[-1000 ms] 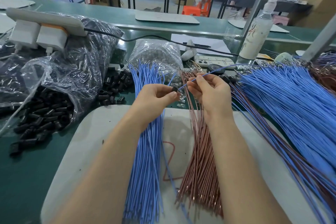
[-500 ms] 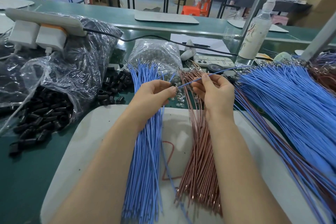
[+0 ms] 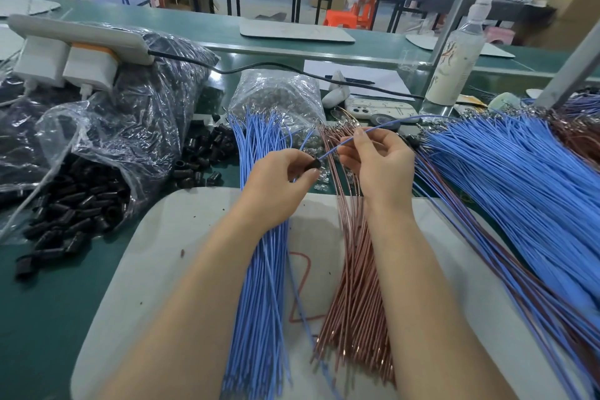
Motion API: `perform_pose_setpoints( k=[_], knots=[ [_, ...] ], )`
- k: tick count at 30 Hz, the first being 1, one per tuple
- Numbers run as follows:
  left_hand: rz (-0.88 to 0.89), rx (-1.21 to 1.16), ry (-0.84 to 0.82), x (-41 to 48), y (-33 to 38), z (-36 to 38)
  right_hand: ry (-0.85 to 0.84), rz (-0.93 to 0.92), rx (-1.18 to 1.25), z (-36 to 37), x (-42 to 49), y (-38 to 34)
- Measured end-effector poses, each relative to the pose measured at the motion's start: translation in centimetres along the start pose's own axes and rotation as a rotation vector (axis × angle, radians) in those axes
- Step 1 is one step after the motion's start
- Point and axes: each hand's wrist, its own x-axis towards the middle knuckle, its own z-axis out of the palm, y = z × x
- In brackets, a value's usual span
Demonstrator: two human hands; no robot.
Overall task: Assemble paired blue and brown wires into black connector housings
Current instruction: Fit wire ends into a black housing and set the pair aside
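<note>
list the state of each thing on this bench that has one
left hand: shut on small black connector housing
right hand: pinching single blue wire, end at the housing
clear plastic bag of black housings: open, spilling
white plastic bottle: upright, capped

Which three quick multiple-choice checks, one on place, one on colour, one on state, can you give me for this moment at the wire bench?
1. Where does the loose pile of black housings lie?
A. left of the blue wire bundle
B. on the right-hand heap
C. on the far bench

2. What colour is the single wire in the right hand?
A. brown
B. blue
C. black

3. What is the left hand doing?
A. lying flat and empty
B. pinching a black housing
C. gripping the bottle

Answers: 1 A, the pile sits beside the blue wire bundle; 2 B, it matches that bundle; 3 B, the black housing shows at its fingertips.
</note>
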Motion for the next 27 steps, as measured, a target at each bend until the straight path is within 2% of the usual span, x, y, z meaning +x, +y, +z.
perform_pose_setpoints(
  k=[4,7,13,27],
  knots=[
    [0.019,-0.003,0.022,-0.1,-0.1,0.0,0.001,-0.050,-0.050,0.0,-0.1,-0.1],
    [0.024,-0.001,0.079,0.1,-0.4,-0.3,0.054,-0.048,0.029,-0.3,0.0,-0.4],
    [-0.004,-0.140,0.167,0.3,-0.5,-0.6,0.036,-0.099,0.069,0.0,-0.4,-1.0],
    [0.076,-0.009,0.222,0.2,-0.4,-0.5,-0.081,-0.370,-0.230,0.6,-1.7,-0.6]
  ],
)
